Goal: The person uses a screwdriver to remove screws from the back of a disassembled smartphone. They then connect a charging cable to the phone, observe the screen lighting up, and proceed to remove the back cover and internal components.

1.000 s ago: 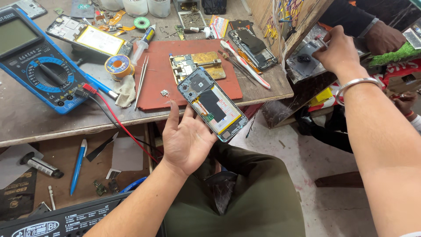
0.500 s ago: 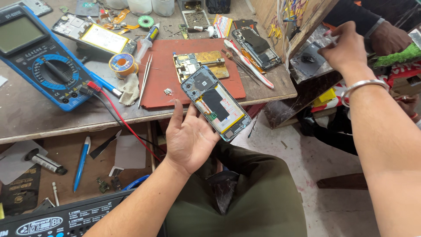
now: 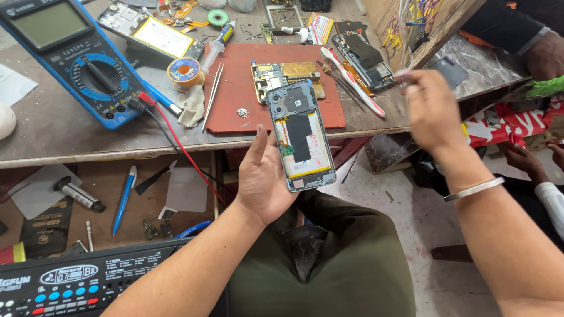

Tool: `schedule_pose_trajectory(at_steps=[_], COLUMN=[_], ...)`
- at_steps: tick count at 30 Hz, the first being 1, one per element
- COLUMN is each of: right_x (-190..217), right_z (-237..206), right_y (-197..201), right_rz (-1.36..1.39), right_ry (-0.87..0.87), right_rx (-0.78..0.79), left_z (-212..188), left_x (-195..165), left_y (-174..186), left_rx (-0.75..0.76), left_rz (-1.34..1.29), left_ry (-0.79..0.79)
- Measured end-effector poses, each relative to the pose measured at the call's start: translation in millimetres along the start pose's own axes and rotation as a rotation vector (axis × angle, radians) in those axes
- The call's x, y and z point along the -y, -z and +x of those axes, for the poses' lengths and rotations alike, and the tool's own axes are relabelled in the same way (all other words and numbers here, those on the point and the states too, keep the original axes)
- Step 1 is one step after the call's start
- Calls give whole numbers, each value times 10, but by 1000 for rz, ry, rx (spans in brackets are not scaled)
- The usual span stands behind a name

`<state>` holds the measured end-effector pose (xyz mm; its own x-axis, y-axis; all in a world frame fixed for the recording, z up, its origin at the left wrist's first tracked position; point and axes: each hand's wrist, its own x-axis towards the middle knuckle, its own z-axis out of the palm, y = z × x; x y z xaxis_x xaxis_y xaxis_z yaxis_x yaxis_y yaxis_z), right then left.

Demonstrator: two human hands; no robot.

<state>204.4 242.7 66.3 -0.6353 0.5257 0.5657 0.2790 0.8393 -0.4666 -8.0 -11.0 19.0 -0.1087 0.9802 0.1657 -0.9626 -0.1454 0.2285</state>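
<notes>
My left hand holds an opened phone with its back cover off, upright over my lap at the workbench's front edge. Its black patch, pale battery and camera ring face me. My right hand hovers to the right of the phone, blurred, with fingers curled together near the bench corner. Whether it pinches something small I cannot tell. A metal bangle sits on that wrist. A dark grey phone cover lies on the shelf just beyond the right hand.
On the bench a red mat carries a circuit board, with tweezers at its edge. A blue multimeter with leads, a solder spool and other opened phones lie around. A toy keyboard sits below. Another person's hands are at right.
My right hand has pulled back from the grey cover on the right shelf toward the phone. My left hand has turned the phone from a slant to nearly upright.
</notes>
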Motion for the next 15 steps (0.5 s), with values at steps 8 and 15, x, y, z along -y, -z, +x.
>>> schedule_pose_trajectory(at_steps=[8,15], right_x=[566,385], right_z=[190,334], right_y=[-529,-760], right_rz=[-236,-370], right_ry=[-109,62], right_rx=[195,74], left_z=[31,30], left_x=[5,8], left_y=[-20,-13], left_rx=[2,10], left_rz=[25,13], left_ry=[-28,-25])
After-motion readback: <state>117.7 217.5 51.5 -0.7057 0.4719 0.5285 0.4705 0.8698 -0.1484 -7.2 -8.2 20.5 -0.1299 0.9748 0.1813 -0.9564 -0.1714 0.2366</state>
